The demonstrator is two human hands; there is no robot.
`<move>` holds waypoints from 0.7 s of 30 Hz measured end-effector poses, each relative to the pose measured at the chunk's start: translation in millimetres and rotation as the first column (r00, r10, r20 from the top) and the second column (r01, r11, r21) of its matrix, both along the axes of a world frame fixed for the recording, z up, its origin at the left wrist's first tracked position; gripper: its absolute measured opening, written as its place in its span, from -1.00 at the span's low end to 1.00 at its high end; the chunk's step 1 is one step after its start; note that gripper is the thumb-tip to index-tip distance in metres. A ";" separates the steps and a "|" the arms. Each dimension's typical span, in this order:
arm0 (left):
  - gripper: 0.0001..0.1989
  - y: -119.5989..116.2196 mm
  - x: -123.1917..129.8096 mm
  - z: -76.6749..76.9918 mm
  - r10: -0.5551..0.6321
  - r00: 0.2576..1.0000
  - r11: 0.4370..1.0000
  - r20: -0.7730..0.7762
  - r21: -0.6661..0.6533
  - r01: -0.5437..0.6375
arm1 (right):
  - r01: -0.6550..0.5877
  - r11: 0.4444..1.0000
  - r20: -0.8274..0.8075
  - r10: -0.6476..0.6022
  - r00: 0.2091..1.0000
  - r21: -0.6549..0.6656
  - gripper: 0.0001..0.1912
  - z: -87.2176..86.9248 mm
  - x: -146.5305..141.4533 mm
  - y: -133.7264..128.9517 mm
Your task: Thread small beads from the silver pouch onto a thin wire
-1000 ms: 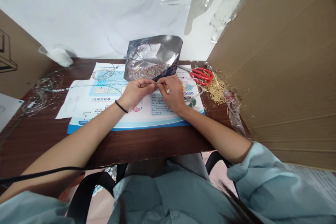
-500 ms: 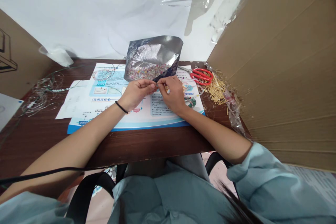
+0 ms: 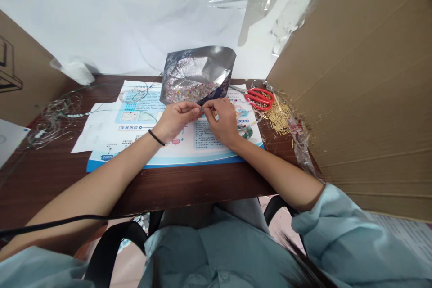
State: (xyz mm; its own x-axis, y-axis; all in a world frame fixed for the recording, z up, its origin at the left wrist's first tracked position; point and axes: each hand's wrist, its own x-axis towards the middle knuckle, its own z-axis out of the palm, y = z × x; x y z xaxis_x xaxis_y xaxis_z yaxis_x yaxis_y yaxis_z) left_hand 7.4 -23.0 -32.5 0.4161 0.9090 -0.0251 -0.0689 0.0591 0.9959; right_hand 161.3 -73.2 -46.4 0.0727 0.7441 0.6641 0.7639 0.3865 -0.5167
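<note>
Presently we find both hands working close together over a printed sheet, fingertips almost meeting. The left hand (image 3: 177, 119) pinches thumb against forefinger, its other fingers curled and closed beneath; the right hand (image 3: 222, 122) does likewise. Between them we note what appears to be a fine wire (image 3: 202, 109), held at the pinch, and a small tan piece (image 3: 215, 117) by the right fingers, too small for us to identify. A foil pouch (image 3: 197, 65) of mixed beads (image 3: 189, 92) lies at 12 o'clock, mouth toward the hands, seemingly placed for easy reach. Red-handled scissors (image 3: 259, 98) sit at 2 o'clock, with gold pins (image 3: 278, 117) on clear plastic film (image 3: 301, 141) at 3 o'clock. The printed sheet (image 3: 162, 159) seems to serve as a mat on the wooden table (image 3: 175, 191). Looped wire strung with white beads (image 3: 76, 115) lies at 9 o'clock.
</note>
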 end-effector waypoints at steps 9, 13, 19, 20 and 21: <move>-0.65 -0.4 -0.2 0.8 -0.015 1.000 1.000 0.013 -0.009 0.015 | -0.049 0.999 -0.028 0.049 0.998 0.012 -0.84 -0.5 -0.3 0.3; -0.64 0.0 0.1 0.4 -0.010 1.000 1.000 0.007 -0.002 0.010 | -0.073 0.997 -0.026 0.072 0.997 -0.014 -0.83 0.7 0.2 -0.2; -0.67 -1.9 2.1 3.1 0.012 1.000 1.000 0.016 -0.021 -0.012 | -0.120 0.993 -0.015 0.120 0.993 -0.002 -0.83 -0.5 1.5 0.5; -0.66 -2.1 2.3 3.2 0.022 1.000 1.000 0.011 -0.020 -0.021 | -0.127 0.992 -0.010 0.126 0.992 -0.008 -0.84 -0.9 1.6 0.7; -0.66 -2.1 2.4 2.9 0.031 1.000 0.999 0.006 -0.017 -0.031 | -0.132 0.991 -0.004 0.132 0.991 -0.016 -0.85 -1.2 1.6 0.9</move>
State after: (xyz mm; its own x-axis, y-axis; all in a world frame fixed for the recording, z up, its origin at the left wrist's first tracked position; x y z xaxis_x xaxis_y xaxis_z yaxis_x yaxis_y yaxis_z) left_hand 9.8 -25.0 -29.6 0.3880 0.9209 -0.0382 -0.0770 0.0737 0.9943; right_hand 162.9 -72.2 -47.6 -0.0248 0.7583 0.6514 0.7051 0.4752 -0.5263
